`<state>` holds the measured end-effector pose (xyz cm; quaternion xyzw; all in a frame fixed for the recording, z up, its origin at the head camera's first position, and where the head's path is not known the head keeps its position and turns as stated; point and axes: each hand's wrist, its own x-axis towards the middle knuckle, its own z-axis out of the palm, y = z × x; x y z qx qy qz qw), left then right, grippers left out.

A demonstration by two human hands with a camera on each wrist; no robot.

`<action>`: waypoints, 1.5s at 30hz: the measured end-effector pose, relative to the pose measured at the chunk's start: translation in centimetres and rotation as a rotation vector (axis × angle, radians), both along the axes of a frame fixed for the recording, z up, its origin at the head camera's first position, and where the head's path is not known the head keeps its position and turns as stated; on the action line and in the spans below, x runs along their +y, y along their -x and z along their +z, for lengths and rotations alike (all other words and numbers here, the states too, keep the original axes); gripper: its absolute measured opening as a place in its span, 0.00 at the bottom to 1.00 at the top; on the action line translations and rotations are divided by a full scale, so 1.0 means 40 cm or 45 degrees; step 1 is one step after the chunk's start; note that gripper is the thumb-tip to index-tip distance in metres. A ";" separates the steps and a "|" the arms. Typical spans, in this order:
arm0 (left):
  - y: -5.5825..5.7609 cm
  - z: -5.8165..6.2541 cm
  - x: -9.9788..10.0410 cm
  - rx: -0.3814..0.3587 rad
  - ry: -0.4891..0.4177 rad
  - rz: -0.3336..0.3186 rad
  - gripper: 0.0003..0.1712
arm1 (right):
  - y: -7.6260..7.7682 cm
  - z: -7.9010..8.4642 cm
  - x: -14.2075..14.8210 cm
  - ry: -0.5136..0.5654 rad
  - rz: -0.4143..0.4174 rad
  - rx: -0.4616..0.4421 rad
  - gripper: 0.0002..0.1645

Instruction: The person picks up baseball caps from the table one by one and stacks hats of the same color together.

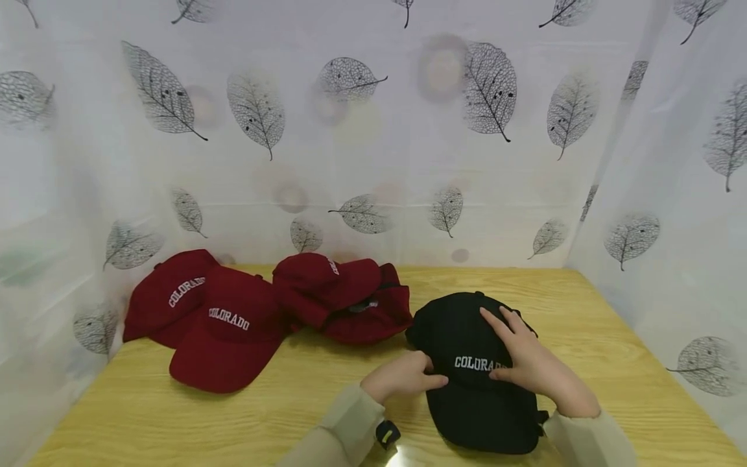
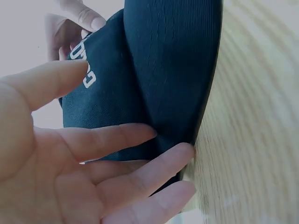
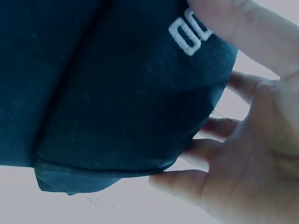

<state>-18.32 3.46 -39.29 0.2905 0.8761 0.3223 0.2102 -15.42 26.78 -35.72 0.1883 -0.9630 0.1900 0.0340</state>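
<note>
A black baseball cap [image 1: 475, 415] with white COLORADO lettering lies on the right of the table, its brim toward me. My left hand [image 1: 405, 377] is at the cap's left side, where crown and brim meet. In the left wrist view its fingers [image 2: 140, 175] are fairly straight and lie against the cap's edge, the thumb near the lettering. My right hand [image 1: 528, 357] rests over the right of the crown with its fingers spread. The right wrist view has its thumb by the letters and its fingers [image 3: 182, 184] along the cap's side.
On the left of the wooden table [image 1: 315, 408] lie several dark red caps, among them one COLORADO cap [image 1: 227, 350] in front and another cap [image 1: 323, 285] behind. A leaf-patterned curtain [image 1: 373, 162] encloses the back and sides. A small black device [image 1: 387, 433] is at my left cuff.
</note>
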 end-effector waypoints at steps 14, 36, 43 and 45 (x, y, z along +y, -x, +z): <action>0.046 -0.023 0.053 0.040 0.009 0.057 0.27 | 0.056 -0.015 -0.014 -0.078 -0.371 0.099 0.52; 0.045 -0.014 0.048 0.046 0.038 0.055 0.27 | 0.061 -0.029 0.064 0.243 -0.394 -0.598 0.76; 0.042 -0.013 0.049 0.018 -0.009 0.071 0.27 | 0.063 -0.033 0.081 0.223 -0.357 -0.585 0.73; 0.041 -0.014 0.050 0.005 -0.013 0.074 0.27 | 0.065 -0.033 0.083 0.199 -0.343 -0.555 0.72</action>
